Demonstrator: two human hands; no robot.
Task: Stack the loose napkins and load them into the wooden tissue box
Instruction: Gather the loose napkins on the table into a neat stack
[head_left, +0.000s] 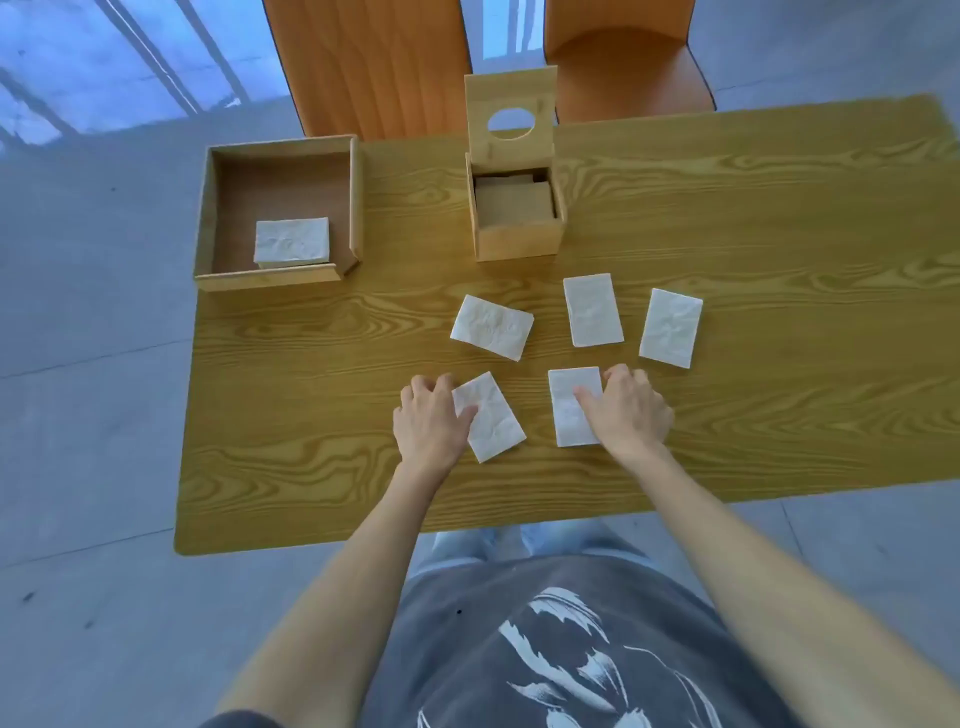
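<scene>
No writing legible, five white embossed napkins (593, 310) lying loose on bench (779, 218) before lid-up wooden tissue box (517, 208), left hand (432, 422) and right hand (626, 410) each resting flat, fingers spread, pressing one napkin, grasping nothing.

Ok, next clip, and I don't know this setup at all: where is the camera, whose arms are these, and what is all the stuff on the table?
There is no machine here. A person wears a wide-angle camera on the head, so you look down past their chest at their own two bare arms.

On the wooden table lie five loose white napkins. The left hand rests on the edge of one napkin, and the right hand presses on another; neither is lifted. Three more lie beyond.

Further back stands the wooden tissue box, its lid with a round hole flipped up. To the left is an open wooden tray holding a napkin stack. Two orange chairs stand behind.
</scene>
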